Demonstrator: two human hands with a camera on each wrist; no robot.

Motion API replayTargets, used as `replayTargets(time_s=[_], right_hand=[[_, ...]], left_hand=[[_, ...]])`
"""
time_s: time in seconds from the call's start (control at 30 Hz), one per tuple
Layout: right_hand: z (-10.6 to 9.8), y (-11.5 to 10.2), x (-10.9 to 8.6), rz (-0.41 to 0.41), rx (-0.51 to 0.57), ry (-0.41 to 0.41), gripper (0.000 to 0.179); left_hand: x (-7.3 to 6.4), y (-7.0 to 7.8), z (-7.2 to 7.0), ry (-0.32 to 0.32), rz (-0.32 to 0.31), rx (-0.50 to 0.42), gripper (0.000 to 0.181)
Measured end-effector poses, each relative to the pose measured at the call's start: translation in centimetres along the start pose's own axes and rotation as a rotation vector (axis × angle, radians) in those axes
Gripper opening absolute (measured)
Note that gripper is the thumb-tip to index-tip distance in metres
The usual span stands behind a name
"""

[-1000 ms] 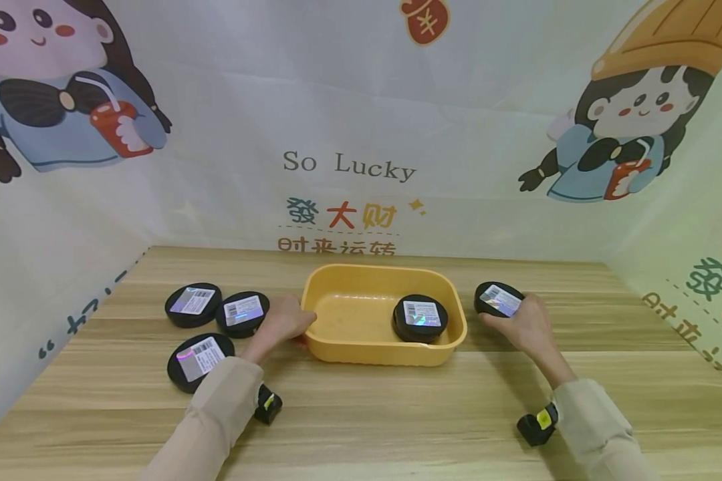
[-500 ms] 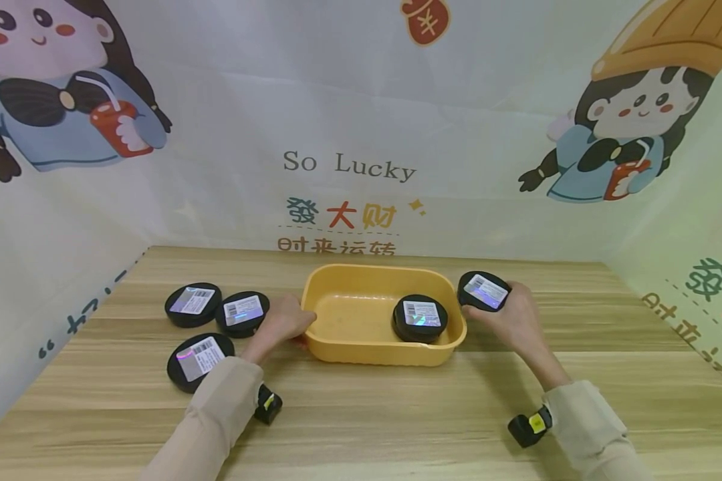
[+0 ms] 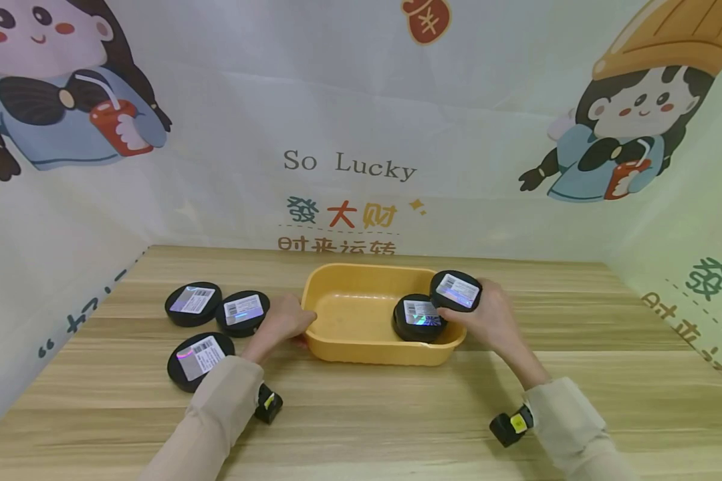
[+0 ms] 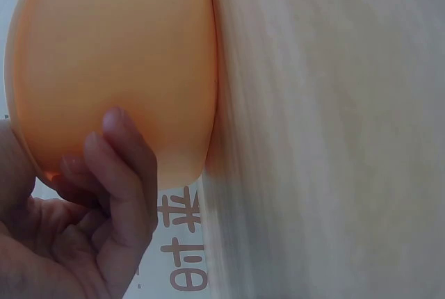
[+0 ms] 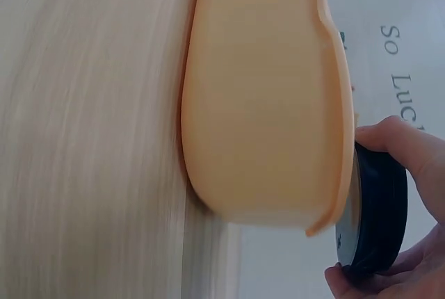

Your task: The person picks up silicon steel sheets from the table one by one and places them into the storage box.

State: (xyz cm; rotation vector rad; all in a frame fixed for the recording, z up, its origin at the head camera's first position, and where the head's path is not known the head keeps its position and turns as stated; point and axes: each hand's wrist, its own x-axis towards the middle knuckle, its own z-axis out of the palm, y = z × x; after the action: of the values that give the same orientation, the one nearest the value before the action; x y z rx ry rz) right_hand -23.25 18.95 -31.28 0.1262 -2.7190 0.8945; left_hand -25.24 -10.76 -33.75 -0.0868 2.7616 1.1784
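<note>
Black disc [image 3: 456,291] pinched; right grip [image 3: 486,319] raised at tub rim [image 3: 361,344]

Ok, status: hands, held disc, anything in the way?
Left hand grips tub's left end. Right hand holds disc over tub's right end. Another disc inside tub, close by, may obstruct.

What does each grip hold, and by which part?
The right grip holds a disc by its outer edge; the left grip holds the tub by its left rim.
</note>
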Motion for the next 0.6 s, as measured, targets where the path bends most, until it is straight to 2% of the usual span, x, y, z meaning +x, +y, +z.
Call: replayTargets(time_s=[0.3, 0.6], right_hand=[[1.9, -1.1, 0.2, -0.067, -0.008, 0.005, 0.066], [3.1, -1.8, 0.0, -0.081, -0.033, -0.032, 0.075]], left_hand=[[0.0, -0.1, 0.0, -0.004, 0.005, -0.006, 0.012], [-0.1, -0.1, 0.0, -0.011, -0.002, -0.004, 0.012]])
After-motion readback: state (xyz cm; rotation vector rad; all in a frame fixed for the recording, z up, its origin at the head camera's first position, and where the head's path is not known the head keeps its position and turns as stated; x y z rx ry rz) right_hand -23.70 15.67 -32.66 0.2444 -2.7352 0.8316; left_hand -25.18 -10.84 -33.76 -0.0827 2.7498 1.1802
